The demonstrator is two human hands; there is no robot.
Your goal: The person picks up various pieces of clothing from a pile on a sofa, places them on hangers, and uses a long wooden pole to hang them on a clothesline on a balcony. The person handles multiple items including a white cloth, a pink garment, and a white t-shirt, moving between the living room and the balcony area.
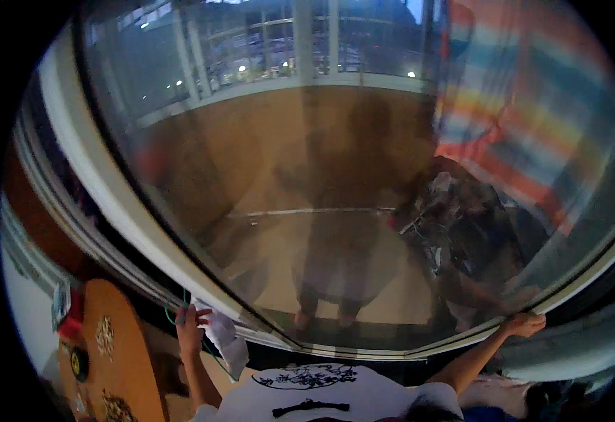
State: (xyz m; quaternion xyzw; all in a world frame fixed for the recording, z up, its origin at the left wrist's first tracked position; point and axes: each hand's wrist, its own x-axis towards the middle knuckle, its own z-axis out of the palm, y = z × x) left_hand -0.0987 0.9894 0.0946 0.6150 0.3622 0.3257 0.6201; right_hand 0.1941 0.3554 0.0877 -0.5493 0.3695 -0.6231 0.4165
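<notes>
In front of me stands a large glass sliding door panel (339,253) with a pale frame (128,205). My left hand (191,322) is at the lower left of the frame, with a white cloth (224,332) hanging at its fingers and a thin green cord beside it. My right hand (526,324) lies against the door frame's edge at the lower right, its fingers curled; whether it grips the frame is unclear. The glass shows a dim reflection of a person over the balcony behind it.
At the lower left is an orange-brown wooden board or tabletop (122,337) with a round black and yellow object (79,364) beside it. Behind the glass are a striped curtain (508,105), a dark pile of items (460,227) and balcony windows (265,47).
</notes>
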